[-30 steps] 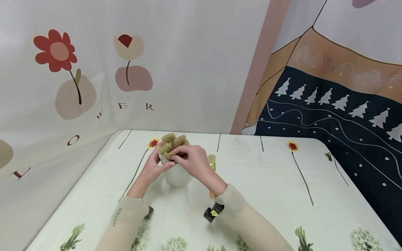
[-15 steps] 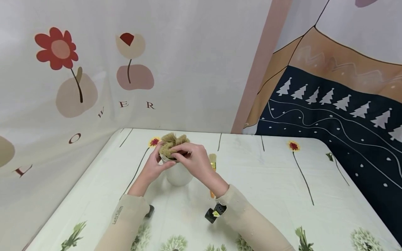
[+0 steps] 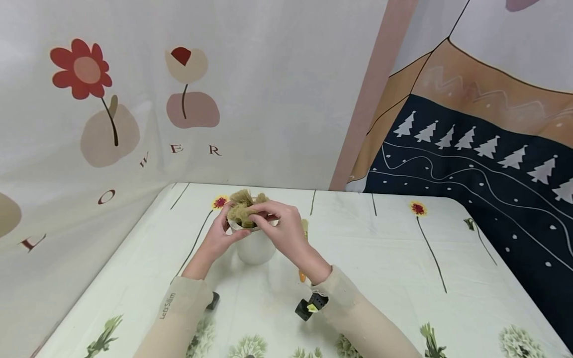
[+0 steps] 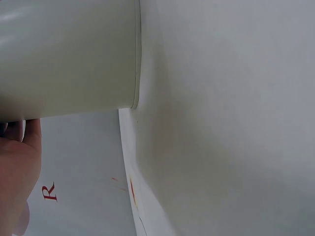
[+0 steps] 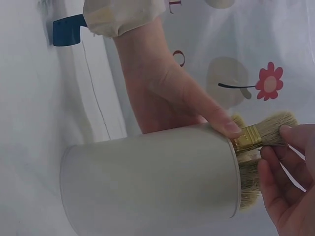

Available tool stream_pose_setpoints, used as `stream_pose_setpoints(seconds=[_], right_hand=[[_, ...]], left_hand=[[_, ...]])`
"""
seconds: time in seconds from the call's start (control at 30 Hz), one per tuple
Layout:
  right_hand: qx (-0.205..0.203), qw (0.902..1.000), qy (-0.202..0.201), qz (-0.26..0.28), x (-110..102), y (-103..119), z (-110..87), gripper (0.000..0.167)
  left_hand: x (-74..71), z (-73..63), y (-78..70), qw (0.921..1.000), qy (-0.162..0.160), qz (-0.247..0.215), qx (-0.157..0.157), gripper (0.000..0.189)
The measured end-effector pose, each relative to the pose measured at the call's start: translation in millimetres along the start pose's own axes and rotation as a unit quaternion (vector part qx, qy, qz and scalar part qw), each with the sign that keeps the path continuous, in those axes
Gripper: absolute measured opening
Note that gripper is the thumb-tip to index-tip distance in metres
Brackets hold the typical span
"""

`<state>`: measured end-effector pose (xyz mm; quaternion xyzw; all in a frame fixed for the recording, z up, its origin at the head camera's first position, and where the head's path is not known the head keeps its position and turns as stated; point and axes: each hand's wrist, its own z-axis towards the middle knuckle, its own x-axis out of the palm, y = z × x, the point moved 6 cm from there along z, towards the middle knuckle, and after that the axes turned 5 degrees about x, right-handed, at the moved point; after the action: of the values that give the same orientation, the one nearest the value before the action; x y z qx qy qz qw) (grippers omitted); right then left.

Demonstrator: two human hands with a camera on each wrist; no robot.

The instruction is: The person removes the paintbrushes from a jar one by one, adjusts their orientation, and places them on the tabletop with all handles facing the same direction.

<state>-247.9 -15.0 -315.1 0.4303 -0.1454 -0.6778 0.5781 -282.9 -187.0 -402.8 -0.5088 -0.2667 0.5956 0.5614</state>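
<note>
A white cylindrical canister (image 3: 255,250) stands upright on the table, holding several paintbrushes with their pale bristles up. My left hand (image 3: 218,237) holds it by the rim from the left side; in the right wrist view the thumb lies by the rim. With thumb and fingertips, my right hand (image 3: 286,226) pinches the bristles of one paintbrush (image 5: 275,129). That brush's gold ferrule (image 5: 247,138) shows just above the canister's rim, and its handle is hidden inside. The left wrist view shows the canister's lower wall (image 4: 74,59) and part of the left hand.
Another paintbrush with an orange handle (image 3: 302,276) lies on the table right of the canister, partly covered by the right forearm. Black devices (image 3: 306,310) are strapped at both wrists. A printed curtain (image 3: 277,99) hangs behind the table's far edge.
The right hand has shifted slightly up and to the right, and the pinched bristles have moved with it. The left hand stays on the canister.
</note>
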Motion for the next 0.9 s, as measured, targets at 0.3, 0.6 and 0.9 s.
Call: stream_pose_setpoints(seconds=[0.3,0.6,0.9], right_hand=[[0.009,0.9996,-0.023,0.016,-13,6,-0.1,0.015],[-0.006,0.9986,-0.045,0.028,-28,11,1.0,0.016],[-0.001,0.997,-0.07,0.033,-43,13,3.5,0.016]], left_hand=[[-0.4,-1.7,3.5,0.9996,0.003,0.002,-0.027,0.09],[-0.7,-1.6,4.7,0.9992,0.002,0.015,-0.037,0.088],[-1.4,-0.7,6.8,0.9988,-0.002,0.019,-0.046,0.09]])
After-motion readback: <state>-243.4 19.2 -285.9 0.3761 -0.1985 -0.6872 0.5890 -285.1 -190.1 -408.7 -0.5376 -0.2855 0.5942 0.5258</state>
